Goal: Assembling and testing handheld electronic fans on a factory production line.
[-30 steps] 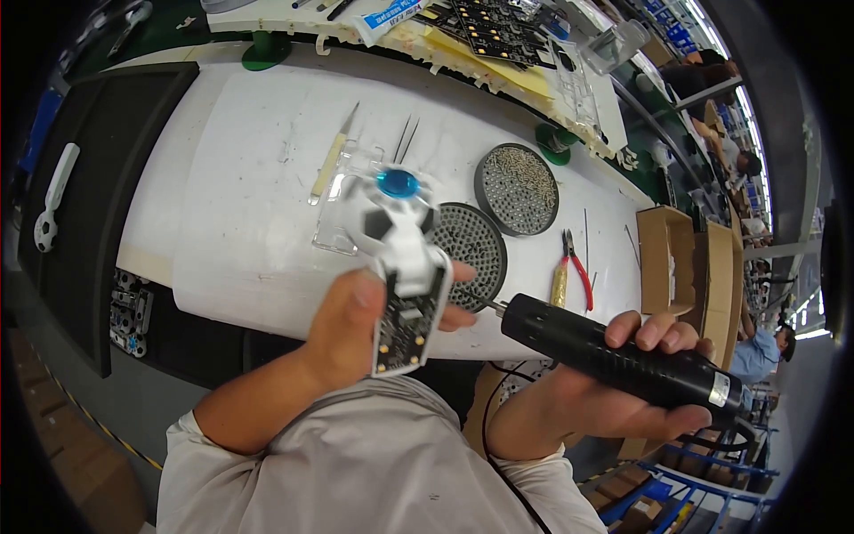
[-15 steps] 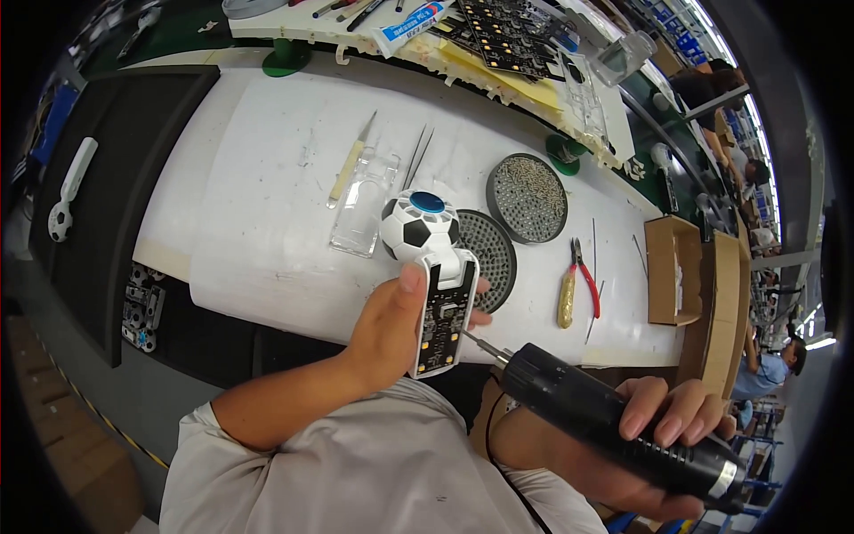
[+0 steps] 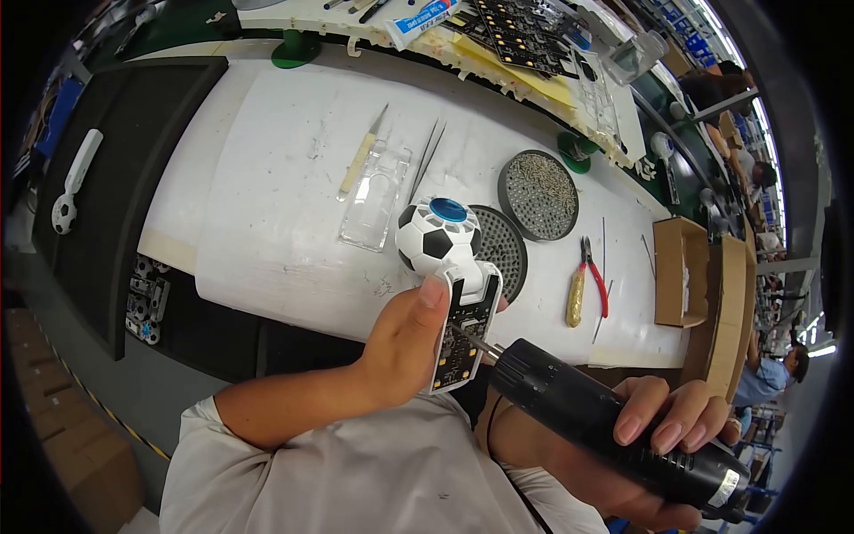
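My left hand [image 3: 405, 334] is closed round a white device with a soccer-ball head [image 3: 438, 238] and a blue round top. Its handle lies open toward me, baring a black circuit board [image 3: 461, 347] with several yellowish parts. My right hand [image 3: 663, 436] grips a black electric screwdriver [image 3: 569, 396], its cable hanging down. The screwdriver's bit [image 3: 476, 341] points left, and its tip reaches the upper left part of the board. Whether a screw sits under the tip is too small to tell.
Beyond the device stand two round dark trays, one with small screws [image 3: 539, 187]. Tweezers [image 3: 429, 160], a craft knife [image 3: 363, 153], a clear plastic tray [image 3: 376, 200] and pliers [image 3: 585, 280] lie on the table. A cardboard box [image 3: 681, 271] is at right, a black foam tray [image 3: 116, 178] at left.
The bit's tip has gone from the board's right edge to its upper left part. The device has shifted slightly right and nearer in my left hand. Both hands keep their holds.
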Demonstrator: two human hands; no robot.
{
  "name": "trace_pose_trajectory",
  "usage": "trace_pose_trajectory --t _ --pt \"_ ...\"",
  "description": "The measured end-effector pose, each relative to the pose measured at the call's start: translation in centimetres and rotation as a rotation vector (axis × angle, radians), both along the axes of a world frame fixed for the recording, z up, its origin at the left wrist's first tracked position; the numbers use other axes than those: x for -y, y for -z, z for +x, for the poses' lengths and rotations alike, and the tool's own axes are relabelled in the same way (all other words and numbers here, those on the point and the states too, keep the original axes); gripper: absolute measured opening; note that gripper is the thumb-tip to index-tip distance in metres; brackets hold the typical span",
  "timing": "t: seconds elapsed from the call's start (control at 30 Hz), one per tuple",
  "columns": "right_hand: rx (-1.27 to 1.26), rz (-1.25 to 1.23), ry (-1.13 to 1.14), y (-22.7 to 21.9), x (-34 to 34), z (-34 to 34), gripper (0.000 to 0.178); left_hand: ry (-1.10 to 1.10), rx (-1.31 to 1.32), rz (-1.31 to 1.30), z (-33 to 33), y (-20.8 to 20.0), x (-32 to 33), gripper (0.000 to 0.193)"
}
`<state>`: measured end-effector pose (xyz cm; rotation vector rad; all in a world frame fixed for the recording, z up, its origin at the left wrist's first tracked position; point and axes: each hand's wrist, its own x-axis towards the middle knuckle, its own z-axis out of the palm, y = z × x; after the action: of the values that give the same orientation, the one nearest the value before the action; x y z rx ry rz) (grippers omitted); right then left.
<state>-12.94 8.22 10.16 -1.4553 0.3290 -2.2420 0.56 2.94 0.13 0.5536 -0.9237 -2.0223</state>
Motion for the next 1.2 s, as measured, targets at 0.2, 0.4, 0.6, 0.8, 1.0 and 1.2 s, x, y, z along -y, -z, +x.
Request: trace_pose_trajectory --t 0.2,0.4,0.6,0.8,1.0,1.2 --pt "0.005 -0.001 0.013 -0.3 -0.1 -0.1 0.065 -0.003 0.002 -0.008 0.0 -0.4 -0.1 0.072" --pt "-0.024 -0.001 0.012 -0.1 0.1 -0.1 0.066 -0.006 -0.010 0.046 -0.1 -0.6 -0.3 0.069" --pt "-0.025 0.190 -0.054 -0.2 -0.7 -1.2 0.039 -0.029 -0.005 0.074 -0.1 -0.8 -0.4 0.067" --pt "-0.013 0.008 0.061 -0.6 0.1 0.3 0.063 -0.029 0.008 0.051 -0.1 -0.8 -0.5 0.064" --pt "0.055 0.176 0.125 -0.4 -0.8 0.1 0.031 -0.064 0.219 -0.034 -0.2 -1.3 -0.6 0.081" --pt "-0.039 0.005 0.214 0.2 0.3 0.4 0.065 -0.121 0.264 -0.105 -0.1 0.2 -0.7 0.077"
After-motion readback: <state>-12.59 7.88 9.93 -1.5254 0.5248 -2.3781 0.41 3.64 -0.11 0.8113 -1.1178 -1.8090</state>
